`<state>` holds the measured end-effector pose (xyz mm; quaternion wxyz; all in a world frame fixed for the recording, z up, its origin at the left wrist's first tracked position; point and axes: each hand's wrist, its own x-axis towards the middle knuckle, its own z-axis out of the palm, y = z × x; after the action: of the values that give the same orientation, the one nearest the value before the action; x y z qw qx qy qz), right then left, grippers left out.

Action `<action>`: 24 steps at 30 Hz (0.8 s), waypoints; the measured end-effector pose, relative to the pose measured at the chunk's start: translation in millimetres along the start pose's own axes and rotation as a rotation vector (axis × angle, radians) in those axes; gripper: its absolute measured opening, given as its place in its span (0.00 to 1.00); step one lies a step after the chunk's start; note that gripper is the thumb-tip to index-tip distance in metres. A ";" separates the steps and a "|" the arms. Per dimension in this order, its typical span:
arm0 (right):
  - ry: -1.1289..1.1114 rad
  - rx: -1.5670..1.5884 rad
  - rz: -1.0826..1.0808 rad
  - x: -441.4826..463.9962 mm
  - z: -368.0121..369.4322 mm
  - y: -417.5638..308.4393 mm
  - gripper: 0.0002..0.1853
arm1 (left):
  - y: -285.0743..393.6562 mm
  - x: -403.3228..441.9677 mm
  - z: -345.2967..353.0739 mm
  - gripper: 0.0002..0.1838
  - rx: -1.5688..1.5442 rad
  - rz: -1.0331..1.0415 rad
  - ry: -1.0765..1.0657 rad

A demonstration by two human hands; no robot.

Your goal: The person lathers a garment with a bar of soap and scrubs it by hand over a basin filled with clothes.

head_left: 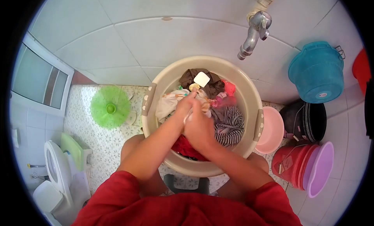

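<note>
Over a large beige basin point(156, 148), my left hand point(185, 108) and my right hand point(199, 126) press together, closed. A strip of white garment point(171, 104) with coloured print shows between them and spreads to the left. Most of what they grip is hidden by the fingers. Just beyond my fingertips lie a small yellowish piece point(194, 87) and a white rounded square object point(201, 79). Around them in the basin are a brown garment point(213, 85), pink items point(224, 100), a striped black-and-white cloth point(230, 126) and a red cloth point(187, 148).
A metal tap point(253, 35) juts from the tiled wall. A teal tub point(317, 74) hangs at right above a black bucket point(306, 120), a pink basin point(269, 130) and red buckets point(292, 163) with a purple basin point(321, 169). At left are a green round object point(111, 108) and toilet point(58, 167).
</note>
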<state>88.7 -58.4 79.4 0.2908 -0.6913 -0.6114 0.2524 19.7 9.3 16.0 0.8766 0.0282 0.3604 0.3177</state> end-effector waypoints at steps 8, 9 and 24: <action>0.211 0.341 0.114 58.5 -16.6 67.4 0.12 | 2.2 -42.3 30.8 0.17 0.040 0.174 -0.246; 0.216 0.339 0.113 57.7 -14.0 69.3 0.12 | 7.6 -42.6 28.9 0.17 0.043 0.173 -0.251; -0.246 1.423 0.538 53.7 -23.3 73.4 0.10 | 22.1 -52.3 27.2 0.20 -0.140 0.216 -0.333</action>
<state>163.1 -13.4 44.0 0.5240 -0.4294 -0.1407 0.7220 -2.7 1.6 74.3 0.8847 0.0581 0.1823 0.4252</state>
